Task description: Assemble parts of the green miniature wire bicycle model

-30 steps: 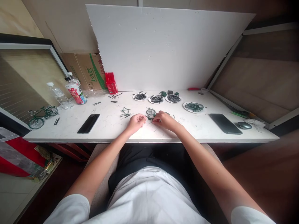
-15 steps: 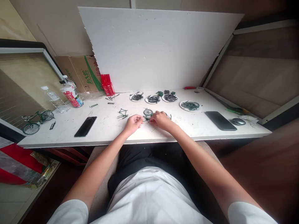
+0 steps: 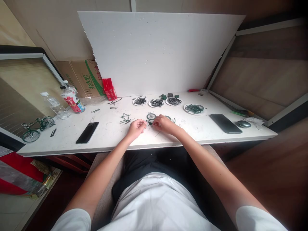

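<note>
My left hand (image 3: 136, 129) is closed in a pinch, its fingertips at a small dark part too tiny to name. Facing it, my right hand (image 3: 164, 124) has its fingers curled down and pressed together, hiding whatever lies between them. Just beyond the fingertips lies a small toy bicycle wheel (image 3: 151, 116) with a green rim. Another wheel (image 3: 168, 117) shows partly behind my right hand, with a small green piece (image 3: 174, 120) to its right. Left of the wheels, a green toy bicycle frame (image 3: 125, 117) rests on the white table (image 3: 115, 134).
White plates hold dark wheels (image 3: 174, 101) and green parts (image 3: 195, 108). A toy bicycle (image 3: 38, 127) stands at left, near bottles (image 3: 73, 102) and a phone (image 3: 87, 132). At right lie a dark flat slab (image 3: 225, 123) and a mouse (image 3: 243, 124). A white board (image 3: 154, 54) rises behind.
The whole view has shifted slightly, with the far objects sitting a little further left. Both hands keep nearly the same pose and place over the small parts.
</note>
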{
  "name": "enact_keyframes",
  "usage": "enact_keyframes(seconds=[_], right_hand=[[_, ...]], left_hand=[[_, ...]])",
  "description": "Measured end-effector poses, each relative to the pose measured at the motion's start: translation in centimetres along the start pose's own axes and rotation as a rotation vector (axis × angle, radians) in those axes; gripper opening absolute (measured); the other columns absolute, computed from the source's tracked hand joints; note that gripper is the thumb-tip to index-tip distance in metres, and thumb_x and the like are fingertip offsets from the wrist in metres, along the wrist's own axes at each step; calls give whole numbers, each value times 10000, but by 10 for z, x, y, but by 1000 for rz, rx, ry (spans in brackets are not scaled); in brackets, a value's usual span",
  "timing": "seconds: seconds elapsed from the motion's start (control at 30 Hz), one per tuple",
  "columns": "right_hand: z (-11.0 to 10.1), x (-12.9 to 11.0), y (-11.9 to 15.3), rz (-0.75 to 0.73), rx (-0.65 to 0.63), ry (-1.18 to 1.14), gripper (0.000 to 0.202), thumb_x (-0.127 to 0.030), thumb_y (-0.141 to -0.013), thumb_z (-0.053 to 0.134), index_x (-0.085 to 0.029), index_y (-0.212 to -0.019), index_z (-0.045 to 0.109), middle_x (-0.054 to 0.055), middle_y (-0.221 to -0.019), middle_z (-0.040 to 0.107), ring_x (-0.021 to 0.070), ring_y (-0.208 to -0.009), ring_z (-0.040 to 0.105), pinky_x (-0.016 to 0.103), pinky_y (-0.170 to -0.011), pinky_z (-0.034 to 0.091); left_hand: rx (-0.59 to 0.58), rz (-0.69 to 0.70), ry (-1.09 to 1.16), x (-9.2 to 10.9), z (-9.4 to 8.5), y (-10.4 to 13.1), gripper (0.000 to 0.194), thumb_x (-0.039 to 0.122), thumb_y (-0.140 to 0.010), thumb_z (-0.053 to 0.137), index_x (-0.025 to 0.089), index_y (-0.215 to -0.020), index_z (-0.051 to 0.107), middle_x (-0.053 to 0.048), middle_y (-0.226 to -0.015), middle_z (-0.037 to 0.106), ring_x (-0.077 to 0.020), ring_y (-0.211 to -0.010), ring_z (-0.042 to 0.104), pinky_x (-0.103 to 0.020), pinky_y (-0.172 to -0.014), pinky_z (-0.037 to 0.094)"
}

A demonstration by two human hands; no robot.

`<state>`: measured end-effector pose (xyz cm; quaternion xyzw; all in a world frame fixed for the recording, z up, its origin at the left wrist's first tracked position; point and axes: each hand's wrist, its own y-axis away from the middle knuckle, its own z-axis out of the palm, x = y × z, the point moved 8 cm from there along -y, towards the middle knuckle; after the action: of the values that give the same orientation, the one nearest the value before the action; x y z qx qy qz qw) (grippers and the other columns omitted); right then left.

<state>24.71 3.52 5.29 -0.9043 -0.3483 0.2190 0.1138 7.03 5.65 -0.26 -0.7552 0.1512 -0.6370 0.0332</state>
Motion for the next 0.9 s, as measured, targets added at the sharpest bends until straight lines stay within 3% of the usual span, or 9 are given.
enact_keyframes(seconds=[0.17, 0.27, 0.37, 0.53, 0.67, 0.9], right_hand=[[-9, 10, 2, 91, 81, -363, 238, -407, -1025, 644, -190, -1018, 744, 99, -1019, 758, 226, -881, 681, 349, -803, 550], [-12, 15, 1, 120, 189, -433, 297, -475, -1033, 623, -198, -1037, 730, 98, -1056, 748, 226, -942, 679, 356, -840, 555], [-10, 15, 0, 99, 254, -446, 298, -487, -1037, 618, -207, -1036, 719, 106, -1098, 733, 240, -1036, 680, 367, -882, 559], [-2, 11, -2, 77, 243, -499, 275, -473, -1030, 626, -216, -1058, 721, 115, -1185, 760, 263, -1131, 707, 406, -963, 571], [2, 10, -1, 117, 225, -537, 273, -460, -1026, 612, -212, -1052, 724, 111, -1135, 794, 270, -1076, 737, 429, -969, 584], [7, 7, -1, 106, 245, -543, 270, -450, -1026, 614, -207, -1001, 727, 85, -1048, 794, 246, -984, 736, 372, -886, 566]], left_hand=[[-3, -3, -15, 0, 0, 0, 400, 552, -934, 751, 157, -987, 719, -62, -823, 728, -110, -573, 595, -241, -553, 485], [3, -13, -8, 1, 1, 1, 425, 561, -908, 780, 148, -992, 732, -64, -812, 730, -108, -560, 588, -245, -548, 489], [-16, -9, 14, 3, 5, 2, 447, 566, -876, 814, 139, -987, 741, -67, -799, 731, -109, -559, 586, -245, -541, 489], [-26, 34, 40, 8, 6, 2, 460, 592, -898, 788, 143, -985, 729, -73, -810, 748, -106, -548, 591, -245, -542, 492], [4, 76, 39, 13, 2, 1, 482, 620, -923, 753, 148, -1022, 744, -115, -928, 803, -123, -579, 652, -260, -571, 512], [22, 10, 87, 9, 2, 1, 549, 656, -904, 765, 135, -1075, 752, -157, -996, 822, -203, -753, 791, -257, -622, 530]])
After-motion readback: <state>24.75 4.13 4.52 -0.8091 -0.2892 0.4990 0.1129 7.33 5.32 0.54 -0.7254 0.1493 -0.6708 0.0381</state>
